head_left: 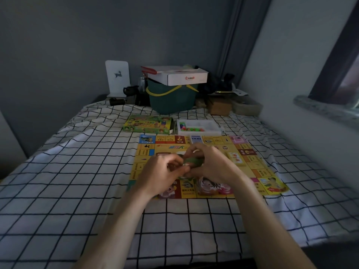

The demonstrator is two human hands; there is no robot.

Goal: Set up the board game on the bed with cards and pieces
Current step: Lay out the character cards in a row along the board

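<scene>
Both hands meet over the board (196, 144) on the bed (77, 171): the right hand (211, 162) grasps a green card stack (194, 162), and the left hand (161, 175) pinches its near edge. Behind the board lie the game box (148, 124) and a tray (211, 125) of pieces (191, 129).

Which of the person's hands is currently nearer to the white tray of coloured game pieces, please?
Right. The right hand is above the board's middle, below the white tray and roughly in line with it. The left hand is lower and further left, so farther away.
</scene>
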